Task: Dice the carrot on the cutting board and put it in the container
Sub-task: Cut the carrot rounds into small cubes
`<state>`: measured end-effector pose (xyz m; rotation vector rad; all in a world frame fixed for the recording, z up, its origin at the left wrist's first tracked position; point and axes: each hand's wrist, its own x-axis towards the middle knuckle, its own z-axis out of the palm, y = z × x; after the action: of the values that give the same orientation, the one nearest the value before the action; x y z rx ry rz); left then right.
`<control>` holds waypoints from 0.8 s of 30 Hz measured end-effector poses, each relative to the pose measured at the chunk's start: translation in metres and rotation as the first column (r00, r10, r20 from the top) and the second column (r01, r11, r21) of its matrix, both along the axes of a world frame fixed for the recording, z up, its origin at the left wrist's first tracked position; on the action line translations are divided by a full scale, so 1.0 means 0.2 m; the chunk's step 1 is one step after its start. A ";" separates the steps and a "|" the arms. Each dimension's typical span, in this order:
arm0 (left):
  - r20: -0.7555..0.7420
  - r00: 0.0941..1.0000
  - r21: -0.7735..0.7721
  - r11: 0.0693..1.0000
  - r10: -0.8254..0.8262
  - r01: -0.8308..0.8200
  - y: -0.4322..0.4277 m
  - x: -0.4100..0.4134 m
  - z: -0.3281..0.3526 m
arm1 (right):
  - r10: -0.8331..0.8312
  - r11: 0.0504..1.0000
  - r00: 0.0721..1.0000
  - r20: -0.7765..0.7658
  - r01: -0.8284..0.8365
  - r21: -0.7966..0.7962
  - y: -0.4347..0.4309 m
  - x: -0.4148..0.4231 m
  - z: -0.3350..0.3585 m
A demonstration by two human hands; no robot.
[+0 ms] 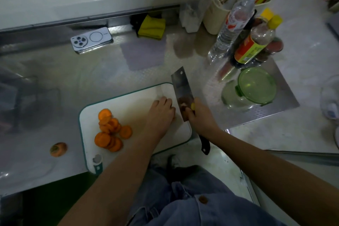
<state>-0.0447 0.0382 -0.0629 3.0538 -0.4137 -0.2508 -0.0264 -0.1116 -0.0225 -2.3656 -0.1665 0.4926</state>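
Note:
A white cutting board (139,97) with a teal rim lies on the steel counter. Several round carrot slices (110,130) are piled on its left part. My right hand (200,115) grips the handle of a cleaver (181,90), whose blade stands edge-down on the right side of the board. My left hand (161,110) rests on the board right beside the blade, fingertips against it; what lies under the fingers is hidden. A glass container (238,99) with a green lid (256,84) leaning on it stands to the right of the board.
A cut carrot end (58,149) lies on the counter left of the board. A phone (91,39) and a yellow cloth (151,26) lie further back. Bottles (234,24) and jars crowd the back right, just behind the container.

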 end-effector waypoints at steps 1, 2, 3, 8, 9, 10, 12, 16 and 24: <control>-0.008 1.000 0.022 1.000 0.001 -0.001 0.00 0.01 0.00 | -0.002 1.000 1.000 -0.002 0.002 0.000 0.00 0.01 0.00; -0.015 1.000 0.035 0.999 0.005 -0.005 0.00 0.01 -0.01 | -0.007 1.000 1.000 -0.011 0.007 0.000 0.00 0.01 0.00; -0.022 1.000 0.041 0.999 0.016 -0.015 -0.01 0.01 -0.02 | -0.013 1.000 1.000 -0.020 0.013 0.004 -0.01 0.02 0.00; -0.067 0.992 -0.016 0.994 0.103 -0.104 -0.03 0.00 -0.07 | -0.019 1.000 1.000 -0.024 0.019 0.015 -0.03 0.03 -0.01; -0.072 0.988 -0.063 0.988 0.135 -0.140 -0.03 0.00 -0.07 | -0.023 1.000 1.000 -0.019 0.023 0.015 -0.03 0.03 -0.01; -0.079 0.982 -0.114 0.977 0.173 -0.181 -0.02 0.01 -0.06 | -0.026 1.000 1.000 -0.017 0.026 0.013 -0.03 0.03 -0.01; -0.126 0.945 -0.283 0.902 0.303 -0.327 -0.01 0.01 -0.04 | -0.029 1.000 0.999 -0.027 0.029 0.009 -0.02 0.03 -0.01; -0.214 0.898 -0.463 0.769 0.385 -0.440 0.02 -0.01 -0.02 | -0.013 1.000 0.998 -0.058 0.012 -0.028 -0.01 0.01 -0.01; -0.287 0.889 -0.402 0.798 0.357 -0.450 0.03 -0.04 -0.04 | 0.027 0.997 0.997 -0.069 -0.031 -0.065 0.01 -0.02 -0.02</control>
<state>-0.0520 0.0440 -0.0704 2.5276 0.1828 -0.3669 -0.0310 -0.1104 -0.0269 -2.4099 -0.1555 0.6001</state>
